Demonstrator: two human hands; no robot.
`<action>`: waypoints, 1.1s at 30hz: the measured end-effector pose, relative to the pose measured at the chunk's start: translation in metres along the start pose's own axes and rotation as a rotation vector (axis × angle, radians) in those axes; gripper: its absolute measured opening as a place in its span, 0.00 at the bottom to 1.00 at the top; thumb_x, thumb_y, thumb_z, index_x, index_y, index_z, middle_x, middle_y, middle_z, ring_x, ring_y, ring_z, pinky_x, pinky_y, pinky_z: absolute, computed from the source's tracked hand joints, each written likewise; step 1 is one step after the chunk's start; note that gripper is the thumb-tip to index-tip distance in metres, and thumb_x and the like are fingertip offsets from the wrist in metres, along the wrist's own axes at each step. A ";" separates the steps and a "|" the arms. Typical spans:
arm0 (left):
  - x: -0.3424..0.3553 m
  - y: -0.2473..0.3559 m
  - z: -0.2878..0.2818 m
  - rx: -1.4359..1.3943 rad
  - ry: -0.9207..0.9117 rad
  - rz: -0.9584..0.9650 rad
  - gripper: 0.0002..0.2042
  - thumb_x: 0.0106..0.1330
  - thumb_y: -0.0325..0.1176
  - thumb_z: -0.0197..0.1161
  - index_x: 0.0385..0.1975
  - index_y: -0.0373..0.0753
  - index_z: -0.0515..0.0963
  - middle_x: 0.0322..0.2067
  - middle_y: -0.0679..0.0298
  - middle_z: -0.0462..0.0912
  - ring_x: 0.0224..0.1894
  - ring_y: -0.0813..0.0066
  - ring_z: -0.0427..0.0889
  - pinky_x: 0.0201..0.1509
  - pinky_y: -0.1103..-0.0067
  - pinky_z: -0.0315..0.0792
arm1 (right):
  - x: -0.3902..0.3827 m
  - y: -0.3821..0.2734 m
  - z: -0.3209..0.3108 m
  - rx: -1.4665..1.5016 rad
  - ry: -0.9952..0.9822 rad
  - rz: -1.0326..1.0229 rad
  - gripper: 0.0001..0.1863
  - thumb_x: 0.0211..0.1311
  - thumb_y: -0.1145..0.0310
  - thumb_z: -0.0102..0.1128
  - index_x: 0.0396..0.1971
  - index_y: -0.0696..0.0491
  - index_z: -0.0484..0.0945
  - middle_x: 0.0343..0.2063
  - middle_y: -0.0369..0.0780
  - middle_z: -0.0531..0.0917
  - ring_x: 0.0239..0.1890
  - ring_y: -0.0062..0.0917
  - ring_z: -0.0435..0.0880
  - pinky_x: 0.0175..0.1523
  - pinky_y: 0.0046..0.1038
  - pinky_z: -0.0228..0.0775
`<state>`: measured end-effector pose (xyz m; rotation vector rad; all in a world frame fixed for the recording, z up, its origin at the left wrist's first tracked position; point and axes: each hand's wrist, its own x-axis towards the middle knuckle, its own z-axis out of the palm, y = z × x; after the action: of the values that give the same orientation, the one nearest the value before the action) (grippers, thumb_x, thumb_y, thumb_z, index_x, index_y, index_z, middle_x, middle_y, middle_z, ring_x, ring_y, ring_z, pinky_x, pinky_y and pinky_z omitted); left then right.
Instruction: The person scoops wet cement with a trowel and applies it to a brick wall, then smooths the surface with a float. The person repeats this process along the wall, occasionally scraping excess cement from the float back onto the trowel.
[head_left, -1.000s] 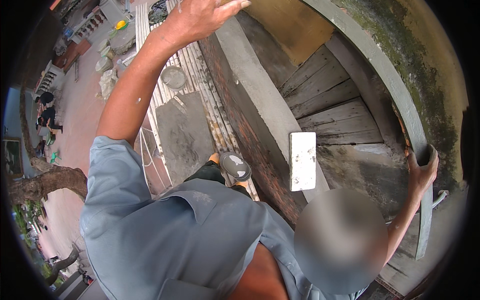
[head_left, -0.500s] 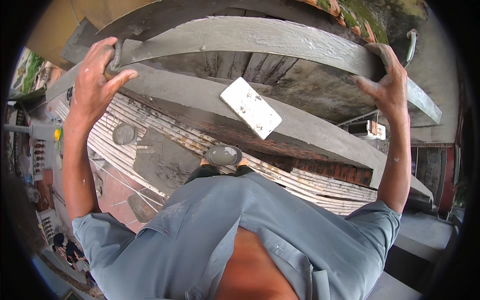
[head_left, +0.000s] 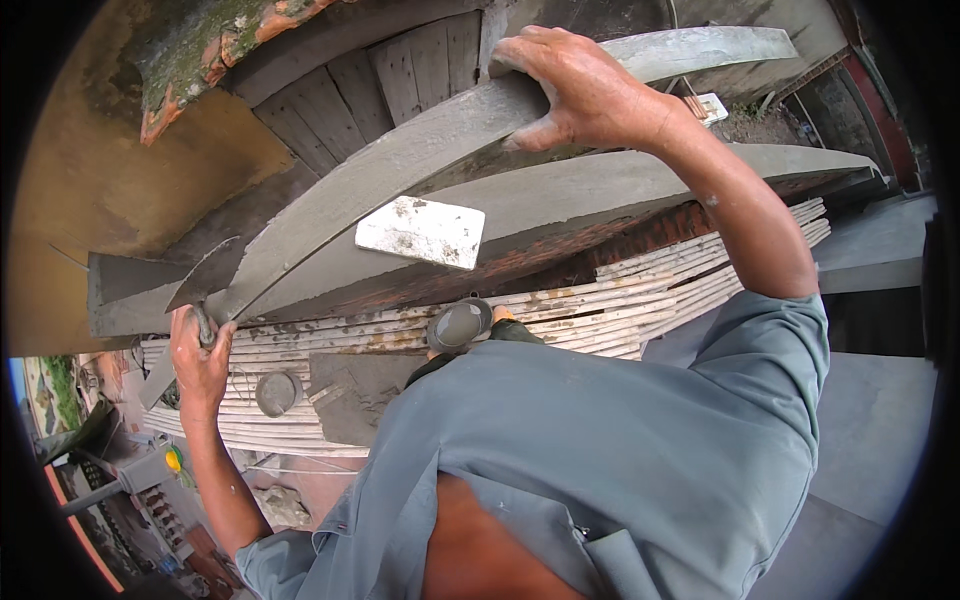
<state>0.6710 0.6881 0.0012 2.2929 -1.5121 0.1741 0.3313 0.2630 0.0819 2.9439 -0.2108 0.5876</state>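
Two hands work rough grey cement: left grip [head_left: 200, 360] clamps a trowel [head_left: 205, 280], right [head_left: 580, 90] clutches the curved moulding [head_left: 400, 160].

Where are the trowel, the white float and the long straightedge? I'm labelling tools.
trowel [head_left: 205, 280]: head view, on its grey blade.
white float [head_left: 420, 232]: head view, middle of its face.
straightedge [head_left: 400, 165]: head view, mid-length of its plastered face.

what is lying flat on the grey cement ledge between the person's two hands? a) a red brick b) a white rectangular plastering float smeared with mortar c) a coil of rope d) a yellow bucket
b: a white rectangular plastering float, flecked with mortar, lies on the grey cement ledge, with the left hand gripping a trowel at one end and the right hand on the long grey straightedge board above.
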 end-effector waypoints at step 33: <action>0.074 0.103 0.060 0.000 -0.092 0.431 0.18 0.54 0.21 0.73 0.43 0.25 0.76 0.51 0.40 0.78 0.55 0.36 0.75 0.61 0.53 0.70 | -0.160 0.043 0.066 0.240 -0.338 0.564 0.33 0.43 0.58 0.80 0.51 0.55 0.77 0.48 0.46 0.83 0.59 0.43 0.73 0.67 0.44 0.60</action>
<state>0.6012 0.5661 -0.0055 1.9675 -2.0376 0.1849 0.2025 0.2279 -0.0368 3.1896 -1.1002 0.1632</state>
